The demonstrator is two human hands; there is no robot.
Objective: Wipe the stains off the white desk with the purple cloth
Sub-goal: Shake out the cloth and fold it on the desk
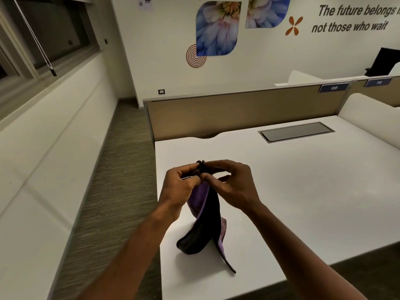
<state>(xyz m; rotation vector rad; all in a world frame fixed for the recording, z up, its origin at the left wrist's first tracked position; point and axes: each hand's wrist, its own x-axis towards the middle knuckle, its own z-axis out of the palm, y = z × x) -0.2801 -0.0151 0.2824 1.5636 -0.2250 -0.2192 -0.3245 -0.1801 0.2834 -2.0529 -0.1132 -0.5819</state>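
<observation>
both hands, left hand (180,182) and right hand (232,184), pinch the purple cloth (205,221) at its top, fingers closed; it hangs touching the white desk (303,191) near the left edge, cable hatch (296,132) well apart.

The purple cloth (205,215) is held up by its top edge above the tabletop (303,191), hanging in dark folds with a lighter purple face shown. Its lower end is draped onto the white surface near the front left corner. No stains can be made out.
</observation>
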